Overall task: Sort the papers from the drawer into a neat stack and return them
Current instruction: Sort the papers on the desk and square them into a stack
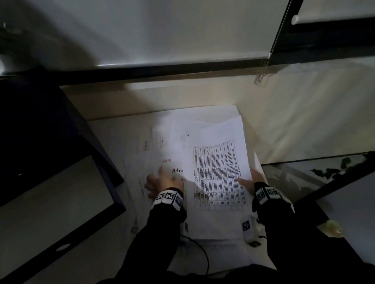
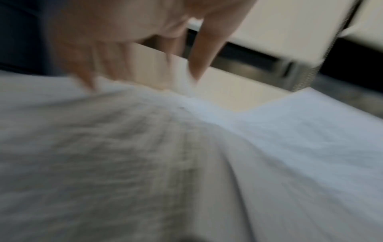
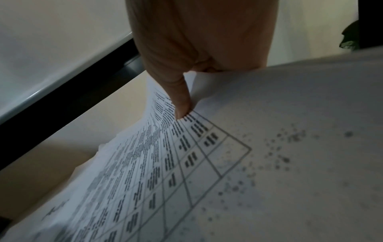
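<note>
A loose pile of white papers (image 1: 159,144) lies spread on the pale surface in front of me. On top is a sheet printed with a dense table (image 1: 218,175). My right hand (image 1: 249,181) pinches that sheet's right edge, thumb (image 3: 182,104) on its printed face (image 3: 165,163), the other fingers hidden under it. My left hand (image 1: 160,183) lies over the papers to the left, next to a sheet reading "Adm", fingers spread and fairly straight. The left wrist view is blurred: fingertips (image 2: 196,65) reach down to the white papers (image 2: 186,163).
A dark cabinet with a pulled-out drawer (image 1: 52,208) stands at the left. A black rail (image 1: 154,69) and a hanging bead chain (image 1: 263,68) lie beyond the papers. A glass-topped surface with a plant reflection (image 1: 319,171) is on the right. A cable (image 1: 202,252) trails near my left arm.
</note>
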`<state>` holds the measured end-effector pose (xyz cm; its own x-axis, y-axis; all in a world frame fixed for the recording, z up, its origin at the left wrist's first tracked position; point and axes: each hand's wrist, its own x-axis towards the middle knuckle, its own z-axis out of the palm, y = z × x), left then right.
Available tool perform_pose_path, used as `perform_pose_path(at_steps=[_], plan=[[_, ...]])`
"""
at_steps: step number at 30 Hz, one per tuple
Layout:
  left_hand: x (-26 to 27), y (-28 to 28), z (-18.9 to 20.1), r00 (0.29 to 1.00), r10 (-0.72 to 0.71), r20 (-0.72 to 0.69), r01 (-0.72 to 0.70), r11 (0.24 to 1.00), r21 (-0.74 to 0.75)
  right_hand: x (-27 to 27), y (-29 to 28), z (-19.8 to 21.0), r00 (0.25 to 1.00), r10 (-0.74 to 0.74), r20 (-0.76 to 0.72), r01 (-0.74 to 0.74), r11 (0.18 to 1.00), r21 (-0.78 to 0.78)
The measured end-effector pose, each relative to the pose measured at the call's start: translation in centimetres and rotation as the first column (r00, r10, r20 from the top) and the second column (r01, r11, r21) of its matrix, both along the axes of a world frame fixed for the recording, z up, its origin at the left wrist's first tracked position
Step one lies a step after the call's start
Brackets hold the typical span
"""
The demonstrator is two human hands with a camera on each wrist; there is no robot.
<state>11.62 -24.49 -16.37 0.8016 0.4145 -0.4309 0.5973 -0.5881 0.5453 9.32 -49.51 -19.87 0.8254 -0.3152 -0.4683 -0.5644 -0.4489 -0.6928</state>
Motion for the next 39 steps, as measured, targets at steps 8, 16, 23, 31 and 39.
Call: perform_pose_path(at_steps=[8,16,23,31,39], plan=[[-0.1,2.0,0.0,0.972,0.084,-0.218,-0.091,0.996,-0.022,-0.2,-0.3,-0.7,0.999,-0.01,-0.053,0.009,1.0,-0.024],[-0.9,0.1,0.8,0.992,-0.124,0.004,0.122,0.969,-0.214,-0.3,-0.5,-0.8,0.997,-0.069,-0.036,0.069,0.998,0.0],[-0.6,1.6,2.1,0.996,0.076,-0.038,-0.081,0.986,-0.149,-0.5,-1.4,-0.6,0.996,-0.088,-0.026,0.088,0.996,0.006],[-0.3,2.9,2.1,0.965,0.113,-0.235,-0.101,0.993,0.059,-0.4,-1.5,-0.7,0.996,-0.082,-0.032,0.083,0.997,0.009],[-0.2,3.0,0.9,0.985,0.171,-0.021,-0.172,0.984,-0.05,0.0,-0.6,-1.0,0.992,-0.12,-0.036,0.122,0.992,0.037]])
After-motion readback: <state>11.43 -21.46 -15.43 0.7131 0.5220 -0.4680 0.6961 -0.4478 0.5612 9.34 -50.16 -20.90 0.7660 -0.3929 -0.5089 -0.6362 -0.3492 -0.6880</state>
